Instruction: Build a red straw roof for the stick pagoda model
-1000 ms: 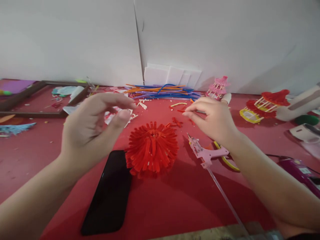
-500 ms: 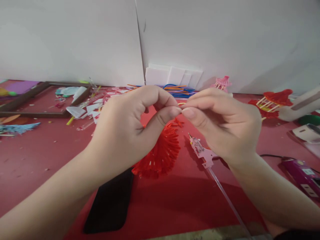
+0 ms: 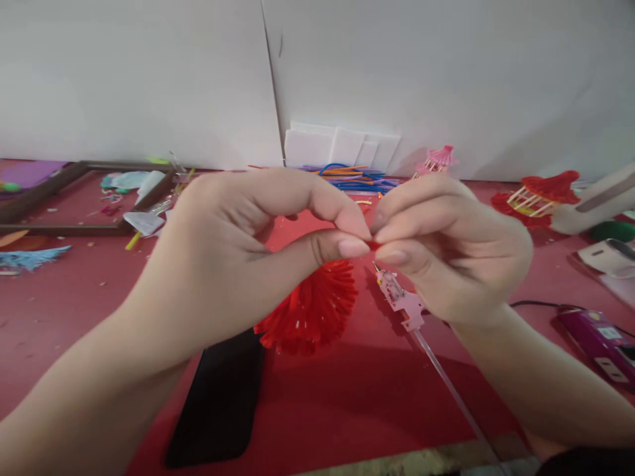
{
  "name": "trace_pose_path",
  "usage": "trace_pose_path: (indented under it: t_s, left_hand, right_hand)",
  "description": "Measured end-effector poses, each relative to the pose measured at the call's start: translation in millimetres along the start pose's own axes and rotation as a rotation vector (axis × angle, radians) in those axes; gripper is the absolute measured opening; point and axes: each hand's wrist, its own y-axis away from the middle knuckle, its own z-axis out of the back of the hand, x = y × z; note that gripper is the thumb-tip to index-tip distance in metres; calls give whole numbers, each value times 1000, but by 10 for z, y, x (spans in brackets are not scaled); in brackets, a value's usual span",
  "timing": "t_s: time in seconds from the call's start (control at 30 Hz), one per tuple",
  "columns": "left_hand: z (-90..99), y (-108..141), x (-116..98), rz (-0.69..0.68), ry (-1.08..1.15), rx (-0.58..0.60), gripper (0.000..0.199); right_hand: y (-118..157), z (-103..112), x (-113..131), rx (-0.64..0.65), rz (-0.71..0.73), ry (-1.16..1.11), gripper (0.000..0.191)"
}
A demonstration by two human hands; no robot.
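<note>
My left hand (image 3: 248,244) and my right hand (image 3: 461,244) meet fingertip to fingertip above the table. Between their pinched thumbs and forefingers shows a sliver of a small red piece (image 3: 374,244), most of it hidden by the fingers. Below my left hand lies a round, fuzzy red bundle (image 3: 312,311) of many looped strands, partly covered by that hand. A pink hot glue gun (image 3: 401,297) rests just below my right fingertips, its nozzle pointing away and a long clear glue stick (image 3: 449,387) running out of its back.
A black phone (image 3: 218,403) lies near the front. Behind my hands are blue, purple and orange strips (image 3: 347,177) and white boards (image 3: 317,145). A brown frame (image 3: 64,230) is at left. At right stand a red pavilion-like model (image 3: 540,195) and a purple power strip (image 3: 595,344).
Both hands have come slightly lower and to the right, still pinched together. A red sliver now shows between the fingertips. My view has shifted slightly.
</note>
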Motion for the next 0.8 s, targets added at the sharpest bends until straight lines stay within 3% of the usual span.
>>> trace_pose_path:
  t_s: [0.13, 0.23, 0.4, 0.57, 0.67, 0.8]
  left_hand:
    - [42, -6, -3, -3, -21, 108, 13]
    - [60, -3, 23, -41, -70, 109, 17]
    - [104, 6, 72, -105, -130, 87, 22]
    - [102, 32, 88, -128, -121, 124, 20]
    - [58, 96, 163, -60, -156, 147, 16]
    - [35, 230, 319, 44, -123, 149, 32]
  right_hand:
    - [25, 72, -55, 110, 75, -54, 13]
    - [32, 89, -77, 160, 105, -51, 13]
    - [-19, 111, -52, 92, 127, -40, 5]
    - [-6, 150, -10, 223, 165, 59, 9]
    - [104, 158, -14, 239, 204, 155, 14]
    - [260, 178, -37, 330, 289, 254, 14]
